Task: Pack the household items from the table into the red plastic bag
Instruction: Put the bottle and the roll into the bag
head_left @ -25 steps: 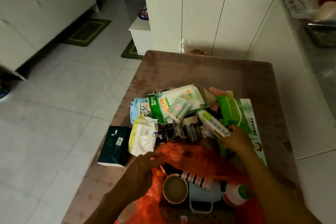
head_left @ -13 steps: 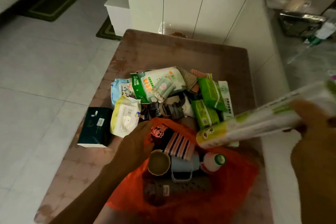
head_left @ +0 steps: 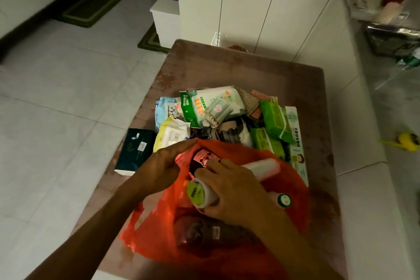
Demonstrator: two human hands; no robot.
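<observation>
The red plastic bag (head_left: 227,248) lies open at the near end of the brown table (head_left: 227,70). My left hand (head_left: 162,167) grips the bag's far-left rim and holds it up. My right hand (head_left: 234,191) is wrapped around a long white roll with a green end label (head_left: 266,167), lying across the bag's mouth. Inside the bag I see a dark jar (head_left: 200,232), a pink-labelled item (head_left: 204,157) and a bottle with a green cap (head_left: 284,200). Beyond the bag sits a pile of packets: white-and-green wipes (head_left: 213,100), green packs (head_left: 272,120), a yellow-edged pack (head_left: 172,136).
A dark green tissue box (head_left: 136,150) lies on the table's left edge. A long white-green box (head_left: 295,143) lies right of the pile. White cabinets (head_left: 238,2) stand behind the table. Tiled floor with green mats (head_left: 88,7) stretches left; a counter with clutter is at right.
My right hand took the long roll from the pile, lifted it out to the right, then brought it down across the bag's mouth. My left hand stayed on the bag's rim.
</observation>
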